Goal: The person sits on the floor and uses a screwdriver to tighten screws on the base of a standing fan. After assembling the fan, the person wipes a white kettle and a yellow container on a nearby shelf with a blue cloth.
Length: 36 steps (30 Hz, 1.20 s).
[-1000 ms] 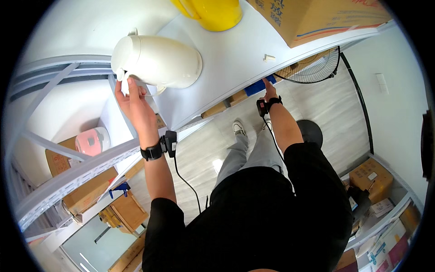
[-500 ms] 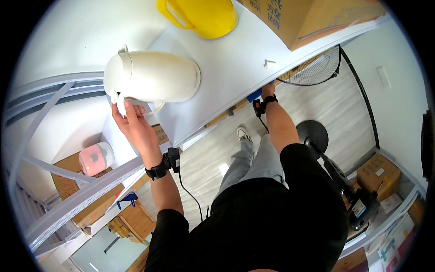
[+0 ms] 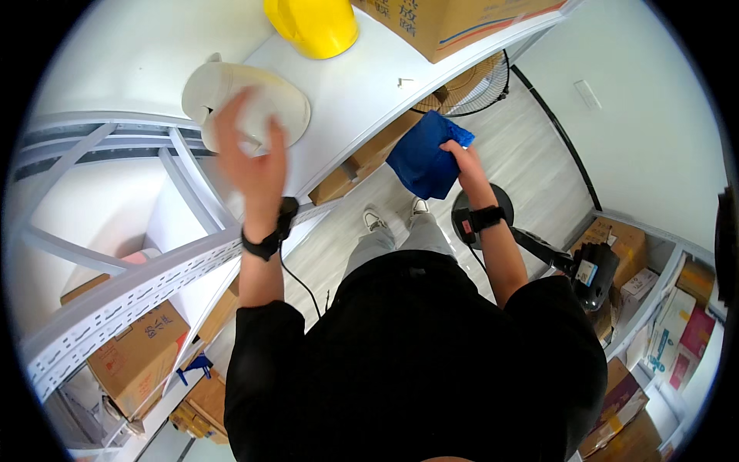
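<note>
My right hand (image 3: 466, 163) pinches the edge of a dark blue cloth (image 3: 419, 158), which hangs out beyond the shelf's front edge, over the floor. On the white shelf (image 3: 346, 100) stands a cream-coloured jug (image 3: 289, 104) with a lid and a handle. In front of it, my left hand (image 3: 254, 158) is raised and blurred by motion. Its thumb and fingers look spread, with nothing seen between them. The hand covers part of the jug's lid and handle. Farther back is a yellow jug (image 3: 317, 27), cut off by the picture's rim.
A cardboard box (image 3: 454, 27) sits at the shelf's far right, with a small white piece (image 3: 405, 82) nearby. Below is a black wire fan head (image 3: 481, 88). Metal shelf rails (image 3: 138, 285) run along my left. Boxes (image 3: 623, 239) fill racks at right.
My left hand has come off the jug's handle and drawn back from it. My right hand has brought the blue cloth up from below the shelf's edge into view.
</note>
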{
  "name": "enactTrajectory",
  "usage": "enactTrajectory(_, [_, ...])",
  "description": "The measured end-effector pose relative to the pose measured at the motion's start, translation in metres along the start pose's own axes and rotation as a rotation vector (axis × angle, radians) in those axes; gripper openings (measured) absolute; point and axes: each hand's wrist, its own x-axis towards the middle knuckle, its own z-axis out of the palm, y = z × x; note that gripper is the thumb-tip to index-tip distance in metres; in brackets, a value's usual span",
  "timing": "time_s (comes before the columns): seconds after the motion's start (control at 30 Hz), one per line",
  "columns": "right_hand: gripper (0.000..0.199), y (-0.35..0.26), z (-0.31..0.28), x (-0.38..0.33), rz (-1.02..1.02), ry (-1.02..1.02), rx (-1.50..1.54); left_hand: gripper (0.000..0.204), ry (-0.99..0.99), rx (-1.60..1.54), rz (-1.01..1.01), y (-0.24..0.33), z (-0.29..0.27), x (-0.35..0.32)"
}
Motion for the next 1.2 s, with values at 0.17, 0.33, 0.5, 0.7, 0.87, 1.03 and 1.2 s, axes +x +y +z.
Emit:
enactTrajectory(0.17, [0.040,-0.073,0.048,-0.069,-0.178,-0.070,0.141,0.064,-0.686,-0.339,0.106,0.060,0.044,-0.027])
enactTrajectory(0.33, [0.043,-0.077,0.097,-0.097,-0.255,-0.177,0.498,0.046,-0.460,-0.165,0.246,0.058,0.042,-0.049])
enactTrajectory(0.5, [0.045,-0.055,0.137,-0.093,-0.227,-0.277,0.571,0.023,-0.375,-0.163,0.232,0.033,0.032,-0.072])
enactTrajectory(0.7, [0.044,-0.085,0.182,-0.078,-0.341,-0.295,0.438,0.026,-0.054,-0.195,0.056,0.017,-0.016,-0.057])
enactTrajectory(0.87, [0.042,-0.123,0.252,-0.060,-1.027,-0.451,-0.326,0.043,0.473,0.061,-0.338,-0.047,-0.026,-0.014])
enactTrajectory(1.03, [0.048,-0.129,0.325,-0.044,-1.475,-0.703,-0.960,0.035,0.428,0.197,-0.302,-0.122,0.006,-0.028])
enactTrajectory(1.2, [0.055,-0.132,0.334,-0.036,-1.505,-0.681,-1.076,0.029,0.495,-0.003,-0.373,-0.087,0.005,-0.019])
